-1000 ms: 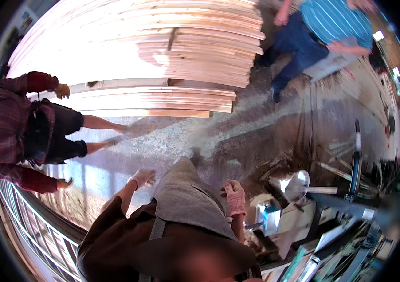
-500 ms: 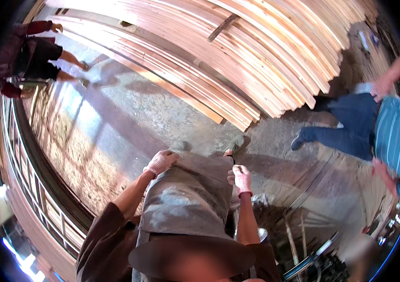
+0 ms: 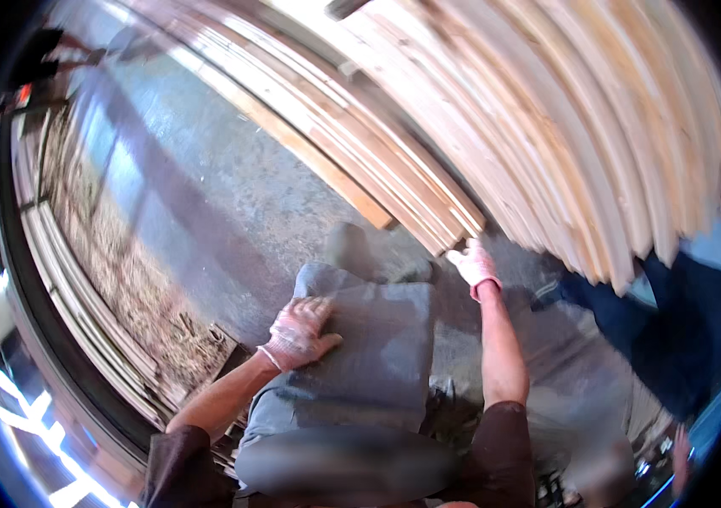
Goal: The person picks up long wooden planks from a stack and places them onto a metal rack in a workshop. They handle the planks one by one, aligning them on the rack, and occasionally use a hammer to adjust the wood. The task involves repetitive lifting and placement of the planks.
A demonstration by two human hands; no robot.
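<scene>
My left hand [image 3: 297,333], in a pale knit glove, lies on the grey apron [image 3: 369,347] over my lap, fingers and thumb spread. Ahead and to the right, my right hand [image 3: 475,266], gloved alike, reaches to the near end of a low stack of long wooden boards [image 3: 360,152]. Its fingers are stretched out by the board ends; whether they touch the wood I cannot tell. Neither hand visibly holds anything.
A larger stack of pale boards [image 3: 538,127] fills the upper right. A person in dark trousers [image 3: 674,322] stands beyond its ends. Shavings [image 3: 123,254] lie at left behind a dark rail [image 3: 47,313]. Another person's legs [image 3: 77,61] show at far left.
My right hand has moved forward to the low stack's board ends. My left hand has opened flat on the apron. The view has shifted closer to the boards.
</scene>
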